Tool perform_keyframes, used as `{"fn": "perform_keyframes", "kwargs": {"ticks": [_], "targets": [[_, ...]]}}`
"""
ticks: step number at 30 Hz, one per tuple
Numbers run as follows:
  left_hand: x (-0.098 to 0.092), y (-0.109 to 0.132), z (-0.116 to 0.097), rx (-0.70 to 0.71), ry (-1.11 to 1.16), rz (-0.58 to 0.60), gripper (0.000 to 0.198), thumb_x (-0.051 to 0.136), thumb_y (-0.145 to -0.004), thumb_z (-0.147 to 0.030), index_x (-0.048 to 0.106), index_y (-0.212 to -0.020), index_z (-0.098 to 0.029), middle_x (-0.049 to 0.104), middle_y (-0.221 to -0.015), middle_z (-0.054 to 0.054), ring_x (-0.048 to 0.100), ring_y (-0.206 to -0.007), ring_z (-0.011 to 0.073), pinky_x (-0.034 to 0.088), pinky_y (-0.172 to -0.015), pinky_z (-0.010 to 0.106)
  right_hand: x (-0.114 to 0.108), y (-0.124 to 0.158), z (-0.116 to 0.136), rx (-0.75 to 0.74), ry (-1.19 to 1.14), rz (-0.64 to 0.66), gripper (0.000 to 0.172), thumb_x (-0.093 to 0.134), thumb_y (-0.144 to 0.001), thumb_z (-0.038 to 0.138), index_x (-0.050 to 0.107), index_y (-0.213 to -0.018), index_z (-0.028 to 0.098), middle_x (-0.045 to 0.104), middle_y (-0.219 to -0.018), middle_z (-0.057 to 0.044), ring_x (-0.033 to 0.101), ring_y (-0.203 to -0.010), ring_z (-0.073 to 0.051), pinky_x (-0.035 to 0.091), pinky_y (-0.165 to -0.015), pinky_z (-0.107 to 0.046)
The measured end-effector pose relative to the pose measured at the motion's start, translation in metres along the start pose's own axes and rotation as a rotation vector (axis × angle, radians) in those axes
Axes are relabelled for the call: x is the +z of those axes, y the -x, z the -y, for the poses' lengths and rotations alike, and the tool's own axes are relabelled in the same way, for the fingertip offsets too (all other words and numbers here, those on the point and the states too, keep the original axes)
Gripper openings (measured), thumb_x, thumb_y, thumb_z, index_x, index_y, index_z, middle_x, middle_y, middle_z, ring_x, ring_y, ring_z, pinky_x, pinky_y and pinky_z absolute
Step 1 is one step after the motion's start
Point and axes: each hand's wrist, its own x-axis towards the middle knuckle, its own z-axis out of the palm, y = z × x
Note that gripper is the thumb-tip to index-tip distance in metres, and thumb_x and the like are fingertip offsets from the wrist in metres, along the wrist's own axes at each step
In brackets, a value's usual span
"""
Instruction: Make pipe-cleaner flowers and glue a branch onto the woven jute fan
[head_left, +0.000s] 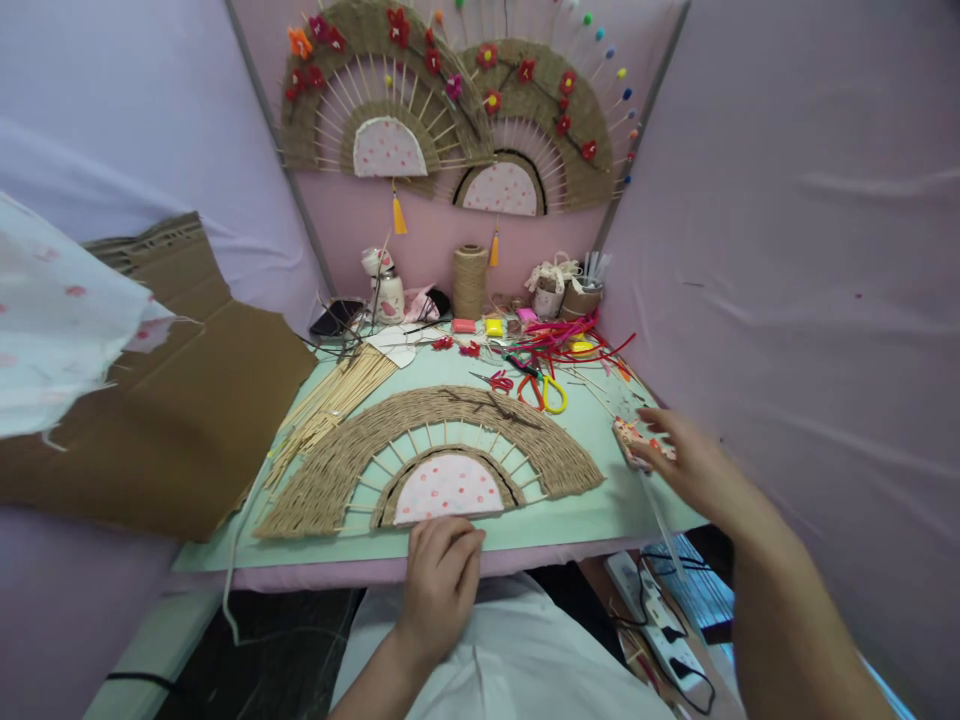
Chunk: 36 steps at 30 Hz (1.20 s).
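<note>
A fan-shaped piece woven from brown twine point(337, 460) lies on the pale green table top point(585, 525), with a spotted white half-circle point(450, 484) at its lower middle and dark twigs point(495, 405) on its upper band. My left hand point(444, 580) rests at the table's front edge just below the half-circle, fingers curled together; whether they hold anything is hidden. On the right, my right hand point(690, 465) reaches over a small patterned object point(634, 443) with a white cord, its thumb and fingers apart around it. Firm contact cannot be made out.
Scissors point(553, 394), thin sticks point(337, 400), red pipe cleaners point(555, 340) and a twine spool point(470, 282) lie or stand farther back. Cardboard point(187, 390) juts in at left. Two finished fans point(600, 110) hang behind. A power strip point(660, 620) sits below right.
</note>
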Motion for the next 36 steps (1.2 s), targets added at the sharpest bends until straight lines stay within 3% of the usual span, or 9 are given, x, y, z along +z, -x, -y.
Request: {"fn": "perform_keyframes", "kwargs": {"ticks": [3, 7, 11, 13, 16, 21, 28, 32, 36], "targets": [[-0.008, 0.007, -0.008, -0.212, 0.206, 0.036, 0.02, 0.049, -0.085, -0.014, 0.065, -0.096, -0.02, 0.063, -0.098, 0.009, 0.059, -0.095, 0.0184, 0.048, -0.082, 0.033, 0.017, 0.011, 0.049, 0.001, -0.295, 0.073, 0.041, 0.054, -0.08, 0.047, 0.056, -0.112, 0.02, 0.062, -0.112, -0.013, 0.062, -0.093, -0.025, 0.051, -0.082, -0.042], [-0.027, 0.01, -0.012, -0.697, 0.579, 0.08, 0.021, 0.056, -0.083, -0.028, 0.065, -0.099, -0.02, 0.064, -0.106, 0.011, 0.062, -0.1, 0.0206, 0.05, -0.085, 0.034, 0.047, 0.035, 0.099, 0.117, -0.67, 0.221, 0.034, 0.06, -0.077, 0.046, 0.06, -0.1, 0.02, 0.065, -0.1, -0.009, 0.061, -0.09, -0.022, 0.052, -0.079, -0.036], [-0.051, -0.001, -0.011, -1.088, 0.94, 0.135, 0.025, 0.061, -0.078, -0.034, 0.064, -0.097, -0.019, 0.066, -0.106, 0.011, 0.064, -0.095, 0.0207, 0.05, -0.087, 0.036, 0.056, 0.064, 0.133, 0.281, -1.091, 0.619, 0.029, 0.064, -0.077, 0.044, 0.062, -0.086, 0.017, 0.064, -0.076, -0.002, 0.062, -0.077, -0.017, 0.051, -0.075, -0.033], [-0.059, -0.006, -0.013, -1.148, 1.055, 0.135, 0.025, 0.064, -0.076, -0.033, 0.064, -0.097, -0.02, 0.064, -0.112, 0.011, 0.063, -0.1, 0.0207, 0.048, -0.091, 0.036, 0.055, 0.076, 0.146, 0.413, -1.342, 0.761, 0.029, 0.069, -0.074, 0.04, 0.064, -0.091, 0.018, 0.066, -0.092, -0.005, 0.063, -0.093, -0.02, 0.049, -0.084, -0.035], [-0.061, -0.012, -0.017, -1.174, 1.163, 0.096, 0.026, 0.067, -0.074, -0.031, 0.064, -0.096, -0.019, 0.061, -0.115, 0.011, 0.06, -0.108, 0.0222, 0.045, -0.095, 0.036, 0.055, 0.084, 0.156, 0.56, -1.595, 0.753, 0.032, 0.076, -0.067, 0.036, 0.067, -0.093, 0.019, 0.065, -0.11, -0.007, 0.059, -0.11, -0.024, 0.04, -0.1, -0.039], [-0.049, -0.017, -0.018, -1.185, 1.166, 0.039, 0.03, 0.07, -0.07, -0.029, 0.062, -0.097, -0.018, 0.061, -0.111, 0.01, 0.056, -0.111, 0.0215, 0.044, -0.093, 0.033, 0.063, 0.083, 0.16, 0.553, -1.7, 0.705, 0.036, 0.077, -0.067, 0.035, 0.066, -0.097, 0.019, 0.062, -0.119, -0.01, 0.051, -0.122, -0.025, 0.034, -0.107, -0.041], [-0.055, -0.039, -0.029, -0.997, 0.963, 0.302, 0.019, 0.067, -0.07, -0.031, 0.063, -0.085, -0.019, 0.064, -0.089, 0.005, 0.06, -0.085, 0.0162, 0.045, -0.079, 0.029, 0.066, 0.085, 0.154, 0.364, -1.487, 0.83, 0.03, 0.07, -0.074, 0.038, 0.062, -0.098, 0.021, 0.065, -0.111, -0.008, 0.061, -0.104, -0.022, 0.043, -0.094, -0.039], [-0.063, -0.086, -0.02, -0.741, 0.8, 0.376, 0.016, 0.063, -0.075, -0.032, 0.065, -0.082, -0.018, 0.066, -0.085, 0.005, 0.059, -0.083, 0.0166, 0.045, -0.078, 0.029, 0.061, 0.085, 0.145, 0.187, -1.294, 0.801, 0.024, 0.063, -0.08, 0.04, 0.061, -0.093, 0.02, 0.067, -0.095, -0.006, 0.061, -0.09, -0.019, 0.045, -0.084, -0.034], [-0.05, -0.16, 0.035, -0.62, 0.553, 0.333, 0.019, 0.061, -0.075, -0.03, 0.067, -0.087, -0.016, 0.068, -0.085, 0.004, 0.06, -0.079, 0.0159, 0.046, -0.077, 0.029, 0.057, 0.082, 0.14, 0.109, -1.172, 0.702, 0.024, 0.06, -0.081, 0.043, 0.06, -0.09, 0.02, 0.065, -0.09, -0.005, 0.059, -0.089, -0.019, 0.045, -0.082, -0.032]]}}
